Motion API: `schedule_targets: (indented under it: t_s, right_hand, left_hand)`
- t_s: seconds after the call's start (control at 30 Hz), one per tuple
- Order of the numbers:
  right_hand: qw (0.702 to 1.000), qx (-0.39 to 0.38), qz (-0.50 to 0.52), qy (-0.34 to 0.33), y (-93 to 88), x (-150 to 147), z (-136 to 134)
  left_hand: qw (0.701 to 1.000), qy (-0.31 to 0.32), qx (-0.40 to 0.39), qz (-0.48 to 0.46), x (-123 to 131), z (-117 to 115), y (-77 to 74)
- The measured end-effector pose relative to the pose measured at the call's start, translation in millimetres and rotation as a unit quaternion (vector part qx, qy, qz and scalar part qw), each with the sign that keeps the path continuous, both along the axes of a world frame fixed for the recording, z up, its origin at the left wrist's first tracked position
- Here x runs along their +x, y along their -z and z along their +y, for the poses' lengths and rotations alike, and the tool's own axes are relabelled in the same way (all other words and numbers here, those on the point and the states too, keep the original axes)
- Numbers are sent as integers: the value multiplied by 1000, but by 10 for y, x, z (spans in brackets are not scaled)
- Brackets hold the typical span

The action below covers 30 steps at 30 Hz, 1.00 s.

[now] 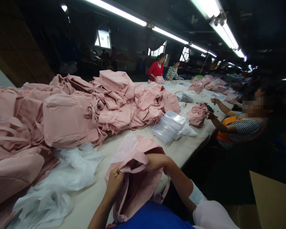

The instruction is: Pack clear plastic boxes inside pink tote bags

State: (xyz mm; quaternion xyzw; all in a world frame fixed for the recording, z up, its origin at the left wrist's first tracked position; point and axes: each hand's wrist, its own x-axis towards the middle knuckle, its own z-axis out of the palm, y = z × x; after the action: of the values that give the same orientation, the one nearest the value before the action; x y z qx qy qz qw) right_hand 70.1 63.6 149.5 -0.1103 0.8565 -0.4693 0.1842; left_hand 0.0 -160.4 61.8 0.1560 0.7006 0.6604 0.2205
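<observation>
A pink fabric bag (pixel 143 187) is held in front of my body at the table edge, with its mouth gaping towards me. My left hand (pixel 115 181) is closed on the left side of its rim, thumb on top of the cloth. From the right, my right hand (pixel 156 161) reaches to the bag's opening and grips the folded cloth there; its fingertips are hidden in the fabric. A whitish translucent sheet (pixel 126 146) shows at the bag's far left side. A pink strap (pixel 165 192) hangs below my right forearm.
A large heap of pink bags (pixel 69 117) covers the table's left and back. Crumpled clear plastic (pixel 71 178) lies left of me, and stacked clear plastic boxes (pixel 170 125) stand ahead. At right, a person in stripes (pixel 248 128) handles another pink bag (pixel 197 115). An open carton (pixel 271 197) is lower right.
</observation>
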Motion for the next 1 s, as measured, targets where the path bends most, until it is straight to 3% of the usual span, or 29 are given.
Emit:
schedule_targets:
  t_s: [0.07,0.13,0.2,0.23,0.33,0.4,0.47,0.6,0.7,0.83,0.9,1.0]
  right_hand:
    - [996,-60,-3,-63,-233,-55,243]
    - [993,-85,72,38,-379,-275,446]
    - [966,-3,173,194,-361,-665,528]
    - [956,77,187,211,-287,-895,519]
    - [949,297,81,62,61,-1547,362]
    - [935,353,29,-8,258,-1878,205]
    - [931,363,47,-15,348,-2154,27]
    - [928,342,148,-23,321,-2728,-550]
    - [928,286,236,-25,414,-3108,-1293]
    - [916,141,371,-62,829,-3375,-2331]
    - [899,128,400,-121,1055,-3453,-2695]
    - [897,164,348,-220,1246,-3535,-3030]
  left_hand:
    - [1000,16,10,-9,29,76,24]
    - [999,37,14,-28,20,127,29]
    - [997,79,10,-26,-10,153,22]
    - [995,103,7,-16,-24,159,18]
    - [990,140,8,14,-38,162,25]
    - [991,133,14,7,-25,152,49]
    - [993,116,20,-7,-13,140,74]
    - [997,69,26,-2,-69,115,87]
    - [999,33,28,-4,-169,62,123]
    - [999,-28,30,-15,-322,-64,316]
    - [997,-73,21,-32,-422,-158,447]
    - [989,-134,-30,-58,-579,-369,620]
